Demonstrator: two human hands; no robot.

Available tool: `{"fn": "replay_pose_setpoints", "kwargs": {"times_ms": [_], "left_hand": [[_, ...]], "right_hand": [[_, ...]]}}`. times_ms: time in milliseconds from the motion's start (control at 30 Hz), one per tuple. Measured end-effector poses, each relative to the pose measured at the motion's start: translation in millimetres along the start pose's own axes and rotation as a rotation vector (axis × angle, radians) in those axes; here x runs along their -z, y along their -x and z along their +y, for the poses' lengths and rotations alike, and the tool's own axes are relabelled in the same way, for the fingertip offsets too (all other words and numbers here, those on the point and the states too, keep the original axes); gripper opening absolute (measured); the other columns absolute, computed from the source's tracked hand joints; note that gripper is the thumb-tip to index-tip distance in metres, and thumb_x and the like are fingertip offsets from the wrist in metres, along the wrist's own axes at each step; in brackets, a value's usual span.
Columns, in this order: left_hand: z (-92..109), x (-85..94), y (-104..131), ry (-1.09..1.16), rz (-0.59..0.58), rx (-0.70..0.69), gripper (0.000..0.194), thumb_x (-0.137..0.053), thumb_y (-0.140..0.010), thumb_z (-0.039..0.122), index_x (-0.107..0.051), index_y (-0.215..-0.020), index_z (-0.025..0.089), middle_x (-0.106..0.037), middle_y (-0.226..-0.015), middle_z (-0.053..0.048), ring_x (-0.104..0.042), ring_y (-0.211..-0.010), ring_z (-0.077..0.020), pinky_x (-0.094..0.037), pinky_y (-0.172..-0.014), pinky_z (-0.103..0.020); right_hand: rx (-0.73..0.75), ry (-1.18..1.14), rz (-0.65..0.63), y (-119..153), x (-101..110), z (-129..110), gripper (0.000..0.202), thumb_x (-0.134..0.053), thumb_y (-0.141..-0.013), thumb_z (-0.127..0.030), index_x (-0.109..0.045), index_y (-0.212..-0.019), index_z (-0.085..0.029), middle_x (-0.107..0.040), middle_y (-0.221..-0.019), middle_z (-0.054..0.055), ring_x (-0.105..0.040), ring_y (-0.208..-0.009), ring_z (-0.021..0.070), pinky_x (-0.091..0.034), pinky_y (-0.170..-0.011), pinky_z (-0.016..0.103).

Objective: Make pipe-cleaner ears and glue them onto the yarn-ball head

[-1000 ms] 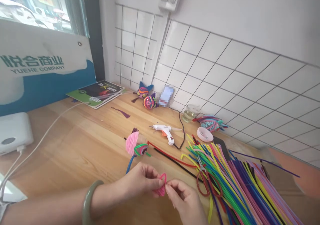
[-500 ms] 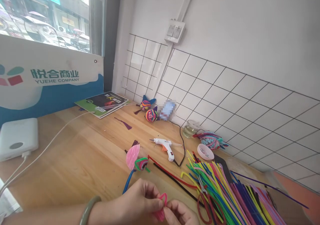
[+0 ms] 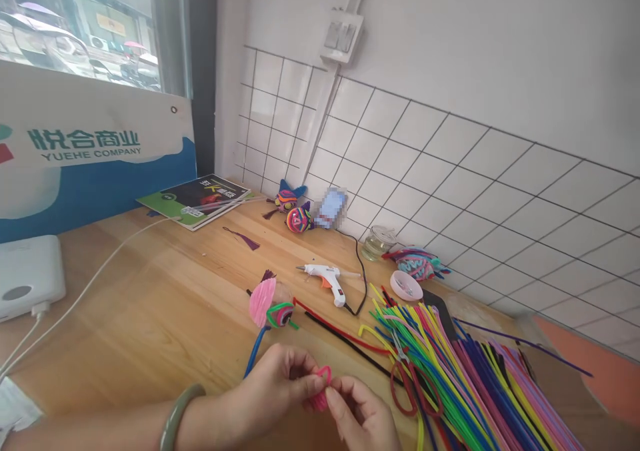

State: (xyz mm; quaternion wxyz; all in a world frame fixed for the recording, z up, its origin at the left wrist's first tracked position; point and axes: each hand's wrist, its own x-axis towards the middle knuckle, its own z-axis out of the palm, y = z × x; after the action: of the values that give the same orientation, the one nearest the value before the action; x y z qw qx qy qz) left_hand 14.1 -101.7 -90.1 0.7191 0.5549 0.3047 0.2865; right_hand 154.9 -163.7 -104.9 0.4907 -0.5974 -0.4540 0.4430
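Observation:
Between my two hands is a bent pink pipe cleaner [image 3: 325, 373], looped at the top and folded below. My left hand [image 3: 287, 384], with a green bangle [image 3: 179, 414] on the wrist, pinches it from the left. The fingers of my right hand [image 3: 360, 411] are closed on its right side; fingertips partly cover it. Just beyond my left hand lies a round pink craft piece [image 3: 263, 302] with a green-rimmed eye [image 3: 281, 315]. A blue pipe cleaner [image 3: 257, 352] lies between that piece and my left wrist.
A white glue gun [image 3: 327, 281] lies mid-table, its black cord running to the back. Red-handled scissors [image 3: 413, 384] rest on a bundle of coloured pipe cleaners [image 3: 465, 371] at right. Behind stand a pink dish [image 3: 406, 285], a glass jar [image 3: 379, 243] and finished fish-like crafts [image 3: 299, 219]. A power bank [image 3: 33, 277] sits left.
My view has shifted slightly, so the table things appear a little higher and further left. More of my right hand shows, and both hands still hold the pink pipe cleaner.

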Motion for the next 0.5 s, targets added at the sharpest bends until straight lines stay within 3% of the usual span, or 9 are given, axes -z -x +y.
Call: {"fn": "replay_pose_setpoints", "kwargs": {"times_ms": [167,300,500], "left_hand": [[-3,2.3,-4,-0.015,-0.02,0.055,0.038,-0.061,-0.07,0.047,-0.062,-0.07,0.009,-0.059,-0.06,-0.002,-0.052,-0.056,-0.0099,-0.043,-0.055,-0.02],[-4,3.1,-7,0.049,-0.082,0.081,0.036,-0.055,-0.075,0.045,-0.061,-0.075,0.01,-0.062,-0.069,-0.004,-0.056,-0.059,-0.0118,-0.048,-0.059,-0.024],[-3,4.7,-8,0.057,-0.074,0.08,0.033,-0.055,-0.076,0.043,-0.058,-0.072,0.011,-0.063,-0.069,-0.005,-0.058,-0.061,-0.0126,-0.049,-0.056,-0.024]], "right_hand": [[0.019,0.118,-0.062,2,7,-18,0.027,-0.056,-0.077,-0.041,-0.061,-0.069,-0.016,-0.057,-0.06,0.001,-0.049,-0.056,0.0124,-0.042,-0.056,0.022],[0.044,0.184,-0.041,1,10,-18,0.025,-0.053,-0.08,-0.037,-0.059,-0.07,-0.015,-0.06,-0.067,0.004,-0.052,-0.064,0.015,-0.042,-0.06,0.024],[0.081,0.222,-0.081,1,13,-18,0.02,-0.051,-0.082,-0.031,-0.061,-0.075,-0.016,-0.06,-0.071,0.003,-0.054,-0.066,0.0146,-0.043,-0.061,0.024]]}}
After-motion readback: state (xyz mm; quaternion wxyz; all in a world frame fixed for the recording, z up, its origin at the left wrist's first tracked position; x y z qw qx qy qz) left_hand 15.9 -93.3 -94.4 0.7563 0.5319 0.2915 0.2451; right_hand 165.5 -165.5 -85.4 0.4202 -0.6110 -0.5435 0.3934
